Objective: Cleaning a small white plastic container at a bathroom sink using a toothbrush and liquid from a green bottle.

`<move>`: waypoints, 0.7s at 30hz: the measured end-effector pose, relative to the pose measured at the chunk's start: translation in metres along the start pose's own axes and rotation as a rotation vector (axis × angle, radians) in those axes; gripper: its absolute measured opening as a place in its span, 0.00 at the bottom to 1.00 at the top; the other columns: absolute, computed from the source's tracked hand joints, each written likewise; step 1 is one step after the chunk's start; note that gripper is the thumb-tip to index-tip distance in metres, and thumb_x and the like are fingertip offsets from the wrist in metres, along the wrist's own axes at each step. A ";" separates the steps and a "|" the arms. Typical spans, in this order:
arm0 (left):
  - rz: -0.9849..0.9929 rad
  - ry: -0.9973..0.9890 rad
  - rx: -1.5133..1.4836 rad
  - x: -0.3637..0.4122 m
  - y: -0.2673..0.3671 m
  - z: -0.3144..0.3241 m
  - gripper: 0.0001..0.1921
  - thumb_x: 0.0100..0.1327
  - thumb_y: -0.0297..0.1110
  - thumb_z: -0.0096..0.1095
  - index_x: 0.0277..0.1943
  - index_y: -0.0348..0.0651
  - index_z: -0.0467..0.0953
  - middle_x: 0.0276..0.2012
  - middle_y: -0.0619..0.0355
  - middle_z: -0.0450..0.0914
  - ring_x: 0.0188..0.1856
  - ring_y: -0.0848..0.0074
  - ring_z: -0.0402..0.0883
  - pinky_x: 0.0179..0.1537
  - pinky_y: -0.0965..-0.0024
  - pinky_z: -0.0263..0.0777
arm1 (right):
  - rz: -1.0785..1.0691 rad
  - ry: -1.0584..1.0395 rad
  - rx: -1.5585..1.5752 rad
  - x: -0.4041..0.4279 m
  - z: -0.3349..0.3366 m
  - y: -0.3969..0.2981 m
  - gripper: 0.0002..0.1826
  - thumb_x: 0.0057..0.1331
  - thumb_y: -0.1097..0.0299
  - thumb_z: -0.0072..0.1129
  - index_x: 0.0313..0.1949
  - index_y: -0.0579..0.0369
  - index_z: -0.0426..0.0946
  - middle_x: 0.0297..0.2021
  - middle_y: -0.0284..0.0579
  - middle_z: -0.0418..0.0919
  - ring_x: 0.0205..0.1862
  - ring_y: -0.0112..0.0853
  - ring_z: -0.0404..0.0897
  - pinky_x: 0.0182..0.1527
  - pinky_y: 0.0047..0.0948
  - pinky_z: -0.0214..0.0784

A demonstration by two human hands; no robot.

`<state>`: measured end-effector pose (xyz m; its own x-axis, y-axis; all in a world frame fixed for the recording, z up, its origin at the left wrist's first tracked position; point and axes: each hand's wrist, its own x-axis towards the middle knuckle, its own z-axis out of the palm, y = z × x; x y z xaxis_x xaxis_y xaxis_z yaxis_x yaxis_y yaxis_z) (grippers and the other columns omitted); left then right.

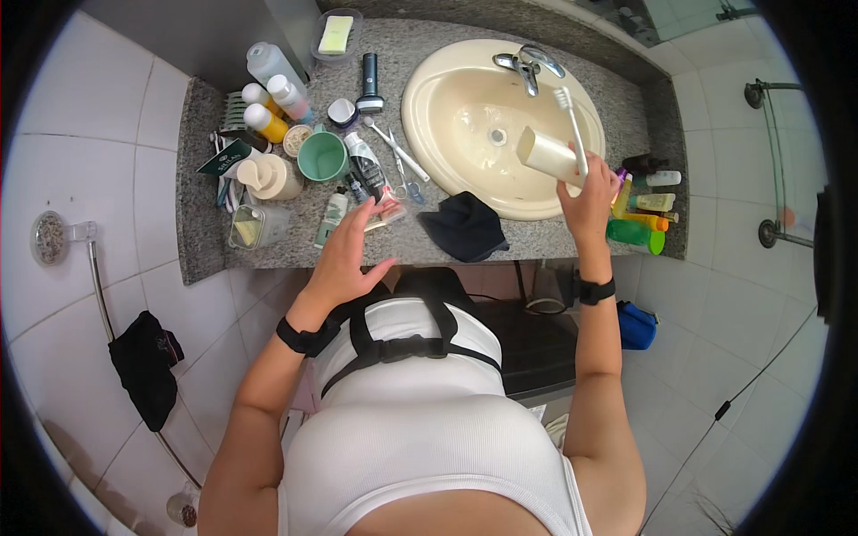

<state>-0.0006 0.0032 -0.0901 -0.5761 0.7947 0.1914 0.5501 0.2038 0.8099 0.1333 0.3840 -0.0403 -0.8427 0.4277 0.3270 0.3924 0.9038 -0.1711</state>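
Note:
My right hand (591, 197) holds a white toothbrush (572, 124) and a cream-coloured cup (546, 155), tilted on its side above the right part of the cream basin (429, 144). The brush stands bristles up, towards the chrome tap (526, 63). Over the counter's front edge, my left hand (352, 251) has its fingers apart and holds nothing. Near its fingertips are a clear and pink plastic item (391, 206) and a green-and-white tube (332, 218). A black cloth (466, 226) lies between the hands. Beyond it are small scissors (401, 167) and a second white toothbrush (402, 153).
On the left of the granite counter stand a green mug (322, 156), a pump bottle (275, 177), several bottles (268, 122) and a clear container (258, 226). An electric shaver (370, 84) lies behind. Small bottles and tubes (630, 232) crowd the right end by the raised edge.

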 end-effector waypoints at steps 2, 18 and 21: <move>-0.025 0.005 0.015 -0.002 0.000 -0.001 0.49 0.57 0.33 0.76 0.77 0.36 0.50 0.65 0.43 0.72 0.67 0.48 0.71 0.69 0.53 0.62 | -0.051 -0.009 -0.050 0.007 -0.002 0.010 0.31 0.53 0.79 0.68 0.58 0.48 0.75 0.53 0.40 0.80 0.61 0.36 0.74 0.60 0.42 0.57; -0.075 0.047 0.033 -0.010 -0.003 -0.006 0.49 0.57 0.32 0.75 0.76 0.36 0.50 0.63 0.44 0.74 0.66 0.49 0.73 0.68 0.53 0.65 | -0.108 0.119 -0.369 0.027 -0.013 0.040 0.24 0.61 0.74 0.65 0.57 0.51 0.76 0.51 0.44 0.82 0.58 0.35 0.79 0.59 0.41 0.60; -0.040 0.071 0.047 -0.009 -0.005 -0.007 0.47 0.58 0.33 0.75 0.75 0.35 0.54 0.61 0.43 0.75 0.62 0.49 0.75 0.64 0.54 0.69 | 0.392 -0.158 -0.122 0.018 0.000 0.053 0.21 0.59 0.68 0.71 0.51 0.54 0.76 0.46 0.51 0.82 0.48 0.42 0.83 0.48 0.42 0.71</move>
<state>-0.0024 -0.0095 -0.0922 -0.6386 0.7431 0.2000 0.5527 0.2620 0.7911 0.1389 0.4399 -0.0439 -0.6637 0.7396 0.1114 0.7265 0.6729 -0.1393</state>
